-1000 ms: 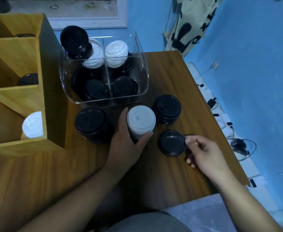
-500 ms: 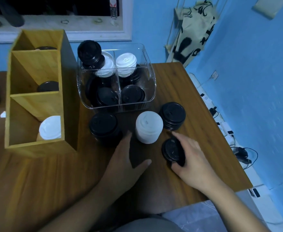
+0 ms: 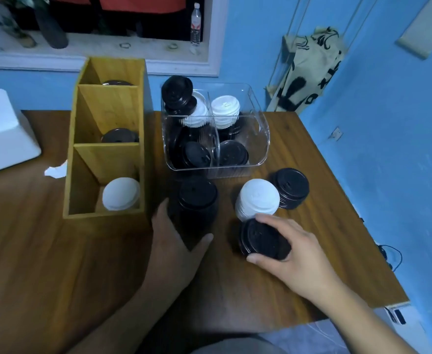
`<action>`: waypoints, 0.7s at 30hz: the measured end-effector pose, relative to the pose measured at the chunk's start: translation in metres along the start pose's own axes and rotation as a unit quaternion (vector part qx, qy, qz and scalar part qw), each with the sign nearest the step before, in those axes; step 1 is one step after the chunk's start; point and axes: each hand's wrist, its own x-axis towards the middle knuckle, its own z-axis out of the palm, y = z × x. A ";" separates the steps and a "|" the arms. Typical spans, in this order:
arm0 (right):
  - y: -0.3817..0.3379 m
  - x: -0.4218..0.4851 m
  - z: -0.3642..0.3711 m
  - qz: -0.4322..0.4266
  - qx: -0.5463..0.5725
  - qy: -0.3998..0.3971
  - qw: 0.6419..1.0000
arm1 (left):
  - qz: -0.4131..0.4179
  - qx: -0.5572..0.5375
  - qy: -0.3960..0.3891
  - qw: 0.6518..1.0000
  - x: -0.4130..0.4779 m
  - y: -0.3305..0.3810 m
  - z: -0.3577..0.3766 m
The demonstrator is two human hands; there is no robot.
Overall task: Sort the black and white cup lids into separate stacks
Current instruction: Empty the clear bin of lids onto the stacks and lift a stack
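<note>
**A black lid in hand, bound for a black stack**

The step in hand looks like placing one lid. The right hand grips a loose black plastic cup lid, its fingers curled over the far rim and the thumb hooked under the near edge. The lid sits tilted. Whether it is clear of the brown wooden surface I cannot tell.

The left hand holds the tall stack of black plastic lids low down. Its fingers spread wide round the left side and the thumb presses the near side, steadying it.

Just beyond the right fingers stands a stack of white plastic lids, and past that a low stack of black lids.

The next move probably calls for carrying the lid leftward, levelling it and seating it squarely on the steadied stack, while keeping clear of the white one. Many mixed lids remain in the clear plastic bin further off.
</note>
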 end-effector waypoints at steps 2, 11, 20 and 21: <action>-0.023 0.027 0.002 -0.046 0.003 0.010 0.999 | 0.019 -0.028 -0.014 0.999 0.009 0.005 0.001; -0.071 0.112 0.027 -0.107 -0.079 -0.052 0.990 | 0.078 -0.113 -0.044 0.989 0.041 0.009 -0.001; -0.060 0.112 0.048 -0.128 -0.110 -0.113 0.979 | 0.114 -0.087 -0.018 0.990 0.041 0.003 0.001; -0.058 0.110 0.052 -0.134 -0.119 -0.113 0.977 | 0.113 -0.081 -0.016 0.990 0.041 0.002 0.001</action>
